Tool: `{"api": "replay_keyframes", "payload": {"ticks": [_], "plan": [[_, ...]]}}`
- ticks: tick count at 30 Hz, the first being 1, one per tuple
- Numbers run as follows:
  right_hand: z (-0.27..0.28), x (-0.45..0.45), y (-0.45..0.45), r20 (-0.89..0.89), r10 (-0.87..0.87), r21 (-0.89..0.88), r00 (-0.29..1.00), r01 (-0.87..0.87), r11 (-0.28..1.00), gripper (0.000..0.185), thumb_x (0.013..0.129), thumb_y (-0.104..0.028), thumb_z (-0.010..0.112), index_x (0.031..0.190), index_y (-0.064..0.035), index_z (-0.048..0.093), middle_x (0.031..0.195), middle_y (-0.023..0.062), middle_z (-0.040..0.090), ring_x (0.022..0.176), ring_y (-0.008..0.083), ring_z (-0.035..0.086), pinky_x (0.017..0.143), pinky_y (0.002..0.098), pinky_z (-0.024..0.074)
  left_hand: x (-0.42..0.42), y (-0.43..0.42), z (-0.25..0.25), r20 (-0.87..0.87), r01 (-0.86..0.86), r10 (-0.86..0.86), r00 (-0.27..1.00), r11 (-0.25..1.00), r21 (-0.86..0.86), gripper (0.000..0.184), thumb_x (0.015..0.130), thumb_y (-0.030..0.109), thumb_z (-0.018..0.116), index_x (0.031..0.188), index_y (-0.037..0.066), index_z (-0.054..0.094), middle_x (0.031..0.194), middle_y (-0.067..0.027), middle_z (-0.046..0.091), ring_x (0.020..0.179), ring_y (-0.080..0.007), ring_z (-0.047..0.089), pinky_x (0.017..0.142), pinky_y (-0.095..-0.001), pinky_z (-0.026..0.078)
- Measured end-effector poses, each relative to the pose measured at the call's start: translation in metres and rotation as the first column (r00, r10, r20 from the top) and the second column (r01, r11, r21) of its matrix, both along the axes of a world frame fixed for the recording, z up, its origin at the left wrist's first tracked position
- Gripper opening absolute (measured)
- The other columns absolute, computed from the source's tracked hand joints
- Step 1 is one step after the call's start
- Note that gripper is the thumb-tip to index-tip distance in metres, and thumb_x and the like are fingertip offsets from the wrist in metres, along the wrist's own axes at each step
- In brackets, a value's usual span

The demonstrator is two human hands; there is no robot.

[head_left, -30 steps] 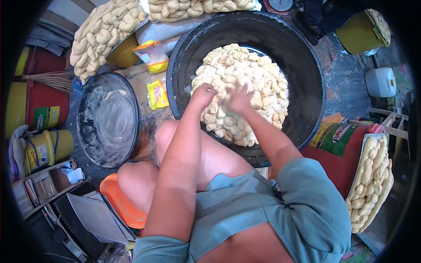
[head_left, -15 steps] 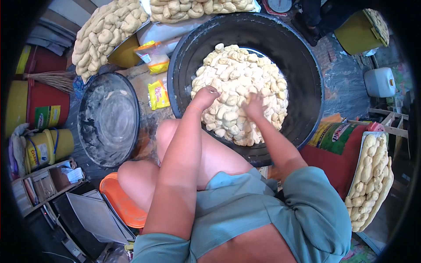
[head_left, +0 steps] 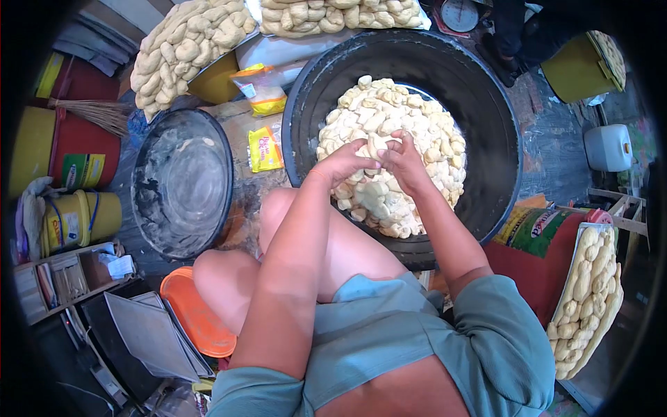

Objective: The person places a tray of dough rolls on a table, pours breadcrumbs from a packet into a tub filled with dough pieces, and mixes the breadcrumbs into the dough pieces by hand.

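Head view — shallow basin (head_left: 182,187) at left; left hand (head_left: 342,164) pinches a dough piece (head_left: 375,144), right hand (head_left: 408,164) grips its other side, over the dough pile (head_left: 432,132) in the far black tub (head_left: 492,139) — light, even pressure probably best, dough looks soft.

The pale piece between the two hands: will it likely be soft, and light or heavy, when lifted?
The pale piece is probably light: the left hand and right hand seem to hold it with fingers only. It is likely soft, as the pieces heaped in the black tub look doughy.
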State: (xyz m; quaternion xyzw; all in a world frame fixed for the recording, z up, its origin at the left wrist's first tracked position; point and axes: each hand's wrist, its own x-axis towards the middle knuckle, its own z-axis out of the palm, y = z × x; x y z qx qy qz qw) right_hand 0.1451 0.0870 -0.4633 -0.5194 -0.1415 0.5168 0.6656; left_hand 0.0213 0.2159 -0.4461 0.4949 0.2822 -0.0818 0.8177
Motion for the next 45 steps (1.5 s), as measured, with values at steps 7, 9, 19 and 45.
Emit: {"api": "replay_keyframes", "payload": {"ticks": [7, 9, 19, 45], "plan": [[-0.018, 0.027, 0.009, 0.238, 0.009, -0.059, 0.971, 0.005, 0.998, 0.032, 0.082, -0.005, 0.061, 0.114, -0.0025, 0.056, 0.103, 0.0075, 0.059, 0.09, 0.0147, 0.056, 0.079, 0.0284, 0.0466, 0.001, 0.002, -0.019, -0.031, 0.014, -0.009, 0.999, 0.987, 0.163, 0.044, 0.074, 0.008, 0.07, 0.116, 0.006, 0.056, 0.095, -0.0042, 0.061, 0.084, -0.0113, 0.057, 0.06, -0.0237, 0.047], [-0.024, 0.049, 0.006, 0.268, -0.233, -0.07, 0.935, 0.261, 0.963, 0.039, 0.082, -0.007, 0.062, 0.121, -0.0069, 0.055, 0.11, 0.011, 0.058, 0.102, 0.0198, 0.056, 0.086, 0.0328, 0.0469, 0.001, 0.006, -0.011, -0.006, -0.017, 0.017, 1.0, 0.996, 0.092, 0.043, 0.074, 0.009, 0.07, 0.115, 0.005, 0.056, 0.094, -0.0044, 0.061, 0.084, -0.0119, 0.058, 0.06, -0.0238, 0.048], [-0.034, 0.036, 0.006, 0.452, 0.302, -0.098, 0.839, -0.289, 0.952, 0.042, 0.084, -0.015, 0.064, 0.124, -0.0067, 0.053, 0.117, 0.0069, 0.057, 0.108, 0.0176, 0.054, 0.092, 0.0344, 0.0444, 0.002, 0.0, -0.011, -0.009, -0.142, 0.143, 0.99, 0.985, 0.103, 0.072, 0.082, 0.023, 0.071, 0.141, 0.006, 0.033, 0.112, -0.0109, 0.057, 0.071, -0.0128, 0.06, 0.054, -0.0261, 0.046], [-0.112, 0.037, 0.034, 0.794, 0.606, -0.603, 0.034, 0.157, 0.782, 0.089, 0.067, -0.068, 0.06, 0.132, -0.0097, 0.046, 0.15, 0.0173, 0.021, 0.139, 0.0358, 0.018, 0.108, 0.0643, 0.0068, 0.003, 0.026, -0.084, -0.265, -0.098, 0.33, 0.906, 0.772, 0.628, 0.04, 0.078, 0.027, 0.063, 0.106, -0.002, 0.064, 0.103, -0.0239, 0.064, 0.1, -0.0317, 0.062, 0.087, -0.0352, 0.046]]}}
